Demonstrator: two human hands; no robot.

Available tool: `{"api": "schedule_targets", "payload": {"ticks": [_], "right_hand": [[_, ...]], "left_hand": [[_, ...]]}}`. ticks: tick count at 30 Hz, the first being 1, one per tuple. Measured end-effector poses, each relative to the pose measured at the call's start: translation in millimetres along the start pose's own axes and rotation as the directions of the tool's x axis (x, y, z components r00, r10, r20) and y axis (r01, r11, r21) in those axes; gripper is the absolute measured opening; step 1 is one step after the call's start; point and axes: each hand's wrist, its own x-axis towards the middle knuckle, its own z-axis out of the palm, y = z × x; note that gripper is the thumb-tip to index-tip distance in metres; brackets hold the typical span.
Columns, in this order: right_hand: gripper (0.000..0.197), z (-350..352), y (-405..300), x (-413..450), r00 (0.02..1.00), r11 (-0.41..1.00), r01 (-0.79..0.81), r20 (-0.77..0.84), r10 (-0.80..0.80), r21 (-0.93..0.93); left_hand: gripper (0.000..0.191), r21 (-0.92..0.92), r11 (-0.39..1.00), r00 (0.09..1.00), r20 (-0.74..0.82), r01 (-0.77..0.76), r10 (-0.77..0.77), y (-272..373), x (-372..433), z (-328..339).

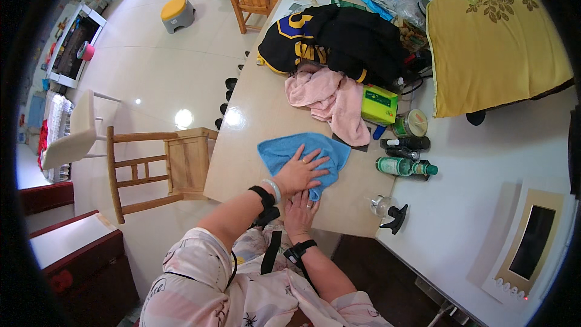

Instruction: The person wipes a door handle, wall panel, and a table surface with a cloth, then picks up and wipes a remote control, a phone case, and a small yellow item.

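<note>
A blue cloth (283,147) lies spread on the light wood-toned table (245,159), its near corner reaching toward the front edge. My left hand (302,170) rests palm down on it, fingers spread, with a pale bangle and a black strap at the wrist. Close to the table's front edge is my right hand (299,213), laid flat with its fingertips beside the cloth's near corner. Part of that corner is hidden by my left hand. Beyond the cloth, a crumpled pink towel (317,88) lies against a black garment (358,38) with yellow trim.
Along the table's right side stand a green tissue pack (379,104), a lidded jar (411,122), a green bottle (395,166) and a clear spray bottle (381,205) with a black head. Wooden chairs (188,159) adjoin the left edge. A yellow cloth (494,63) drapes something at right.
</note>
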Motion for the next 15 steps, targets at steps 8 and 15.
{"api": "schedule_targets", "payload": {"ticks": [8, 15], "right_hand": [[0.063, -10, -2, 3, 0.999, 0.993, -0.003, -0.048, 0.009, 0.116], [0.064, -11, -2, 2, 0.999, 0.992, 0.020, -0.035, -0.016, 0.125]], "left_hand": [[0.045, 0.135, 0.879, 0.879, -0.221, 0.457, -0.423, -83, 28, -41], [0.047, 0.145, 0.721, 0.704, -0.413, 0.677, -0.578, -89, -1, -31]]}}
